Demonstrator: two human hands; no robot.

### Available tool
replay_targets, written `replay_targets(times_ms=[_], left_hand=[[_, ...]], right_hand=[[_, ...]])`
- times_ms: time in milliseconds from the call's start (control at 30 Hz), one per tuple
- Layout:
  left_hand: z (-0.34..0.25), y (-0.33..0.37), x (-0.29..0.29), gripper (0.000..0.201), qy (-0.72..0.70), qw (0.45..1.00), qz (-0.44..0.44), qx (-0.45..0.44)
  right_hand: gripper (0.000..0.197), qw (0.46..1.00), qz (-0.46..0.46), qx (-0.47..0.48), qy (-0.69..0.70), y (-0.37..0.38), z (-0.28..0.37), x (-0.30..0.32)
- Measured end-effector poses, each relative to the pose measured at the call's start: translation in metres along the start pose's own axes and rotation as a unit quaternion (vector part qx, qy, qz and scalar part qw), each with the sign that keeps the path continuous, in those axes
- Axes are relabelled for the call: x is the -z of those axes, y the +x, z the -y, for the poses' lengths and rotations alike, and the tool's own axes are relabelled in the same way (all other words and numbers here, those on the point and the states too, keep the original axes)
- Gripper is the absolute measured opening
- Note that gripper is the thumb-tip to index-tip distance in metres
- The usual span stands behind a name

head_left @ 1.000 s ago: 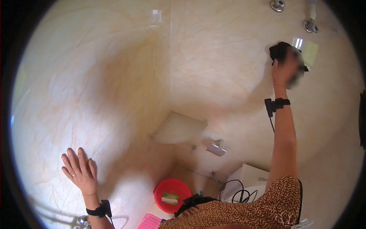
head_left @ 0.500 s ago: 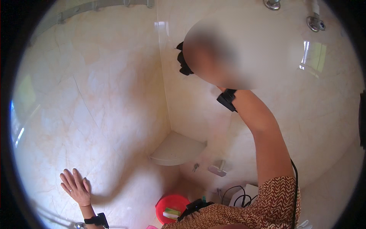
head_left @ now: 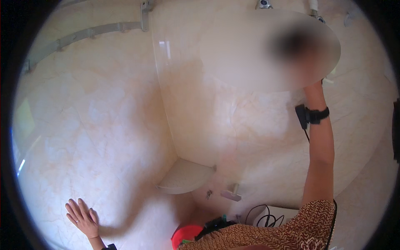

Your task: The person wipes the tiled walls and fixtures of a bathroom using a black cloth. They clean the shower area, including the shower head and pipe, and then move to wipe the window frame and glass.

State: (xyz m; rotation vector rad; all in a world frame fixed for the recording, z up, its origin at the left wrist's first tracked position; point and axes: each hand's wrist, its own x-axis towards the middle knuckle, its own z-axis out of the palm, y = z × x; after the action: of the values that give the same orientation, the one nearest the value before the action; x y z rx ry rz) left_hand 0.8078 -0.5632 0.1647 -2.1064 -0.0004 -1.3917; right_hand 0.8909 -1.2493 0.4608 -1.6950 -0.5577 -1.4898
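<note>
My left hand (head_left: 83, 219) lies flat against the marbled wall (head_left: 96, 137) at the lower left, its fingers spread and holding nothing. A ring shows on one finger. My right arm (head_left: 320, 154) reaches up along the right-hand wall, with a black strapped device (head_left: 312, 116) on its wrist. A blurred oval covers my right hand (head_left: 306, 62). A dark shape shows by it inside the blur. Whether the fingers are closed, and on what, is hidden.
A corner shelf (head_left: 187, 177) sits low between the walls. Below are a metal holder (head_left: 232, 194), a red tub (head_left: 185, 237) and a white box (head_left: 287, 212) with a black cable (head_left: 266, 218). A grey rail (head_left: 89, 32) runs upper left; metal fittings (head_left: 263, 4) stand at the top.
My right hand has moved to the right along the wall, and the arm is straighter. The view has shifted, so the shelf and tub sit lower. My left hand stays flat on the wall.
</note>
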Motion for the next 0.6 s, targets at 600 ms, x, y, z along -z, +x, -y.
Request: replay_targets(times_ms=[600], left_hand=[[-0.007, 0.006, 0.005, 0.050, -0.063, 0.995, -0.073, 0.029]], right_hand=[[0.052, 0.839, -0.114, 0.172, -0.504, -0.007, 0.000, 0.089]])
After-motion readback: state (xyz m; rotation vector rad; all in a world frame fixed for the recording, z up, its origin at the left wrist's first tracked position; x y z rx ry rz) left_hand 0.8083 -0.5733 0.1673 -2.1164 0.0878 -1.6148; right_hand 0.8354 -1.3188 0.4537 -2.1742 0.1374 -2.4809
